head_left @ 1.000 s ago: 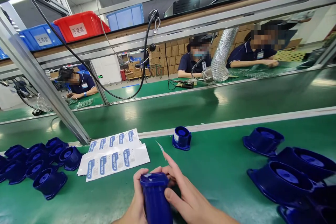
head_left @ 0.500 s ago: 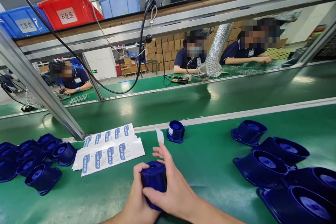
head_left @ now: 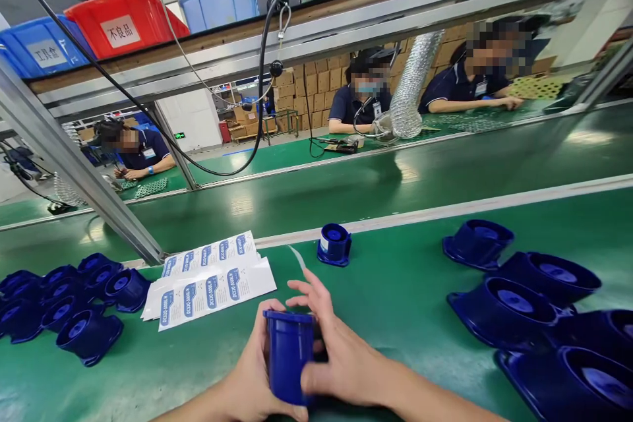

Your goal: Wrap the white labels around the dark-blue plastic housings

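Both my hands grip one dark blue plastic housing (head_left: 288, 356) low in the middle of the view, above the green bench (head_left: 395, 303). My left hand (head_left: 252, 376) wraps its left side. My right hand (head_left: 336, 349) presses its right side with thumb and fingers, and a thin white label strip (head_left: 297, 257) sticks up from the fingertips. Sheets of blue-and-white labels (head_left: 212, 280) lie just beyond my left hand. A single labelled blue housing (head_left: 334, 244) stands farther back.
Several blue housings (head_left: 64, 303) crowd the left edge and several larger-looking ones (head_left: 534, 303) the right. A slanted metal post (head_left: 79, 171) rises at left. Beyond runs a green conveyor (head_left: 395, 191); other people sit across it. Red and blue bins (head_left: 123, 23) sit on the overhead shelf.
The housing has turned upright in my hands, its long side now facing me. My right thumb has shifted lower on it. The view has drifted slightly.
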Tool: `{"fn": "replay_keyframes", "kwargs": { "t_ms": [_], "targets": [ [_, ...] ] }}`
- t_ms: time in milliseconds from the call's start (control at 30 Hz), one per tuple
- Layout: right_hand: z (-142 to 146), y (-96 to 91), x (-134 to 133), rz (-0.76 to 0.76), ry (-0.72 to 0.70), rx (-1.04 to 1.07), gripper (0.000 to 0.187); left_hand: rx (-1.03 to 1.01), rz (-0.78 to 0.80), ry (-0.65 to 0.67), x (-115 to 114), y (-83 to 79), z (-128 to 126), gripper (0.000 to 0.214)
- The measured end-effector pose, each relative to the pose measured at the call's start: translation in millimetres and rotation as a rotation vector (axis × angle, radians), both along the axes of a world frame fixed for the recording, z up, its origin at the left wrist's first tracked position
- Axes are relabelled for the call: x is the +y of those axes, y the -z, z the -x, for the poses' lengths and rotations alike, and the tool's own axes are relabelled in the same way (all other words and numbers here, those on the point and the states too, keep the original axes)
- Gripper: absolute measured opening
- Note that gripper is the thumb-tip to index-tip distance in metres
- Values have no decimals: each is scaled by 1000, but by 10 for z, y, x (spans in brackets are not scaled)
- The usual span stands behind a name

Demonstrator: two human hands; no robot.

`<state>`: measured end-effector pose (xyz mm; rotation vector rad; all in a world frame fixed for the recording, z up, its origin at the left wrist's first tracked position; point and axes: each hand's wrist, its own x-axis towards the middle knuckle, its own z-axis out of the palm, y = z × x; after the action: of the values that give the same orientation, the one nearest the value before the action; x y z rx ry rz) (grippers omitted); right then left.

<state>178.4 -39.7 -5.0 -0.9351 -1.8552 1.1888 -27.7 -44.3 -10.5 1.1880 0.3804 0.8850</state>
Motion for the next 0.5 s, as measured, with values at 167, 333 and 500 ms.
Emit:
{"fn": "replay_keyframes", "kwargs": {
  "t_ms": [167,333,500],
  "targets": [
    [-144,21,33,-88,-175,-174,161,27,55,-35,13,24,68,110],
    [-95,47,158,-165,117,-4,105,209,-253,-199,-48,111,-12,101],
    [193,53,121,-294,292,-18,99,414,-528,-487,-123,202,-156,79]
  ]
}}
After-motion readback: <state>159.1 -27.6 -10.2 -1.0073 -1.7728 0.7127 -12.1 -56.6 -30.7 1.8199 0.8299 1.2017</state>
